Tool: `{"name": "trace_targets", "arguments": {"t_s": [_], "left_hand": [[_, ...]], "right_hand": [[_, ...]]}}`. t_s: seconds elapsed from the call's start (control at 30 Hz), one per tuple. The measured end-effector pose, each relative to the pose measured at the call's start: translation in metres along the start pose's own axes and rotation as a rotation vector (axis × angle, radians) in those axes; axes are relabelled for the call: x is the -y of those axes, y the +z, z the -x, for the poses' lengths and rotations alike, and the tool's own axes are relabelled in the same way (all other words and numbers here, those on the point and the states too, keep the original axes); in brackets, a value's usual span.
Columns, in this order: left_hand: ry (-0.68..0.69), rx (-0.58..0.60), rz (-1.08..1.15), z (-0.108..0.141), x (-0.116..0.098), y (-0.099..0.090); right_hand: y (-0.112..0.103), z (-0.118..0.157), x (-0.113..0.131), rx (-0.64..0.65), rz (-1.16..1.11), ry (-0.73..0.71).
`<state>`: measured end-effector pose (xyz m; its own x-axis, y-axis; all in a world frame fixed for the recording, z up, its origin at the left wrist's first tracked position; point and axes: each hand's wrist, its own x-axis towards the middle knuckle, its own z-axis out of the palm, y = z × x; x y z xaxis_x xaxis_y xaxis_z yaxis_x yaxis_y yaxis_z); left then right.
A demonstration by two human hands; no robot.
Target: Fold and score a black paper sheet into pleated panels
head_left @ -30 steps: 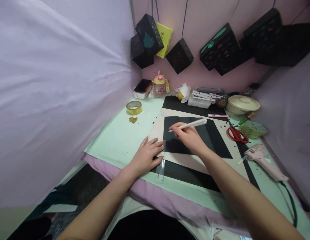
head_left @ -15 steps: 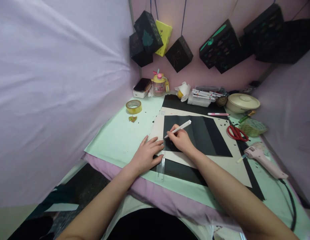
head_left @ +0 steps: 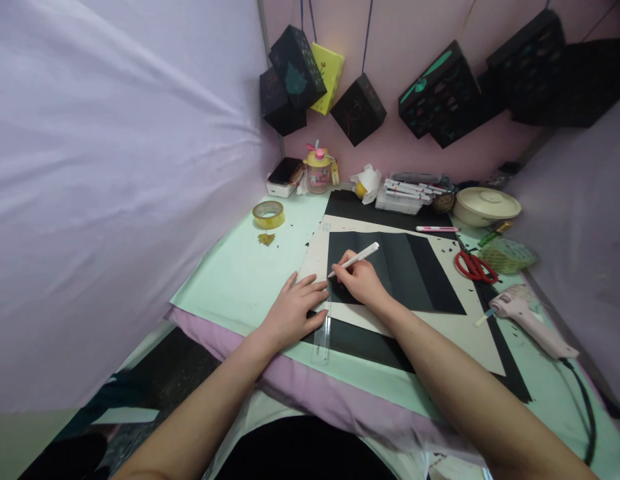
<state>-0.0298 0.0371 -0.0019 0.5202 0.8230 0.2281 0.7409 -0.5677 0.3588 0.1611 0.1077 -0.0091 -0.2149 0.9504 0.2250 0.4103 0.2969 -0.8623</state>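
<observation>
My left hand [head_left: 296, 309] lies flat with its fingers spread, the fingertips on a clear ruler [head_left: 322, 340] at the left edge of the black paper. Between the fingers of my right hand [head_left: 361, 280] is a white pen [head_left: 364, 253], slanted, its tip at the ruler's side by the paper's left edge. The creased black paper [head_left: 405, 270] rests on a larger off-white sheet [head_left: 483, 340]. Under that sheet a bigger black sheet [head_left: 363, 339] shows at the front, back and right.
Left of the sheets are a tape roll [head_left: 269, 215] and a dry leaf [head_left: 266, 239]. Red-handled scissors [head_left: 475, 267], a pink glue gun [head_left: 533, 320] and a lidded bowl [head_left: 487, 205] stand right. A pink cutter [head_left: 437, 229] lies behind. Black boxes [head_left: 359, 110] hang above.
The pen's top end has tilted slightly down and to the left with my right hand. My left hand stays on the ruler.
</observation>
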Motion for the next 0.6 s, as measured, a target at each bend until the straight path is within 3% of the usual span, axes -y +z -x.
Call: {"name": "trace_targets", "arguments": {"t_s": [0.6], "left_hand": [[-0.013, 0.011, -0.005, 0.0005, -0.0012, -0.0013]], "right_hand": [[0.0017, 0.0011, 0.0006, -0.042, 0.068, -0.006]]}}
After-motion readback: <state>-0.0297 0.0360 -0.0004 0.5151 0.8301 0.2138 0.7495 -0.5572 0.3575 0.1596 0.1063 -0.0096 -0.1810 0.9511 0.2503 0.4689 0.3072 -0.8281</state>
